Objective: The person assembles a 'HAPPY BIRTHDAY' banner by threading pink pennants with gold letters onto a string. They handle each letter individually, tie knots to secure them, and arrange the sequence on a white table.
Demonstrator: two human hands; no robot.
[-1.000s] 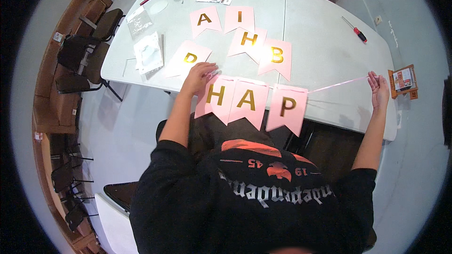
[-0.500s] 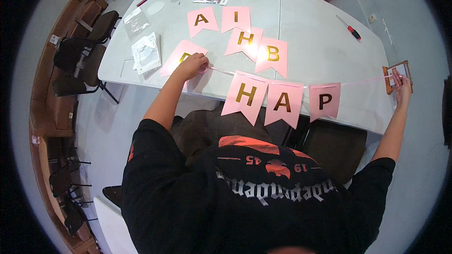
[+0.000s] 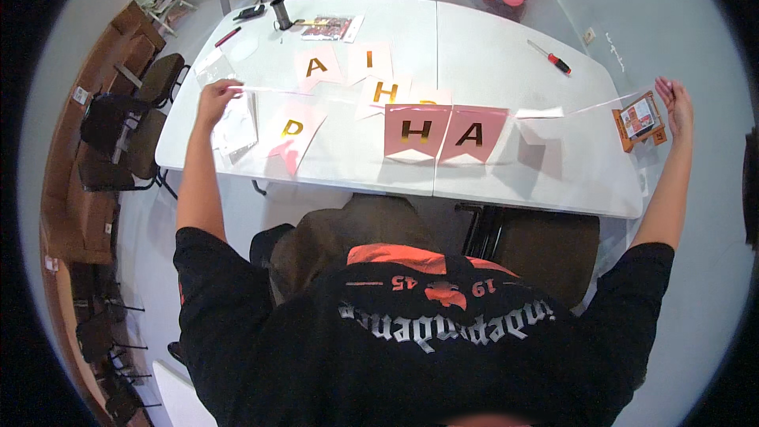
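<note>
A thin pink ribbon (image 3: 273,91) is stretched between my hands above the table. My left hand (image 3: 219,101), at the table's left side, is closed in a pinch on it. My right hand (image 3: 674,107), far right, holds the other end, fingers pointing up. From the ribbon hang two pink swallowtail pennants, one (image 3: 399,145) left of the other (image 3: 473,150), each with a gold letter. A third pennant (image 3: 540,113) is tipped nearly edge-on. Loose pennants lie beyond and left: one (image 3: 312,122) near my left hand, others (image 3: 369,71) further back, one partly hidden behind the hung pair.
On the white table (image 3: 506,71) are a screwdriver (image 3: 553,59), a dark cylinder (image 3: 280,14), a flat packet (image 3: 330,28), a red pen (image 3: 228,36) and clear plastic sleeves (image 3: 233,126). A wooden-framed stand (image 3: 639,120) is by my right hand. Chairs (image 3: 545,253) stand at the near edge.
My left hand has moved left and away from the loose pennant, drawing the ribbon out taut. The hung pennants have risen and swung away from me; the third has tipped edge-on. My view has shifted.
</note>
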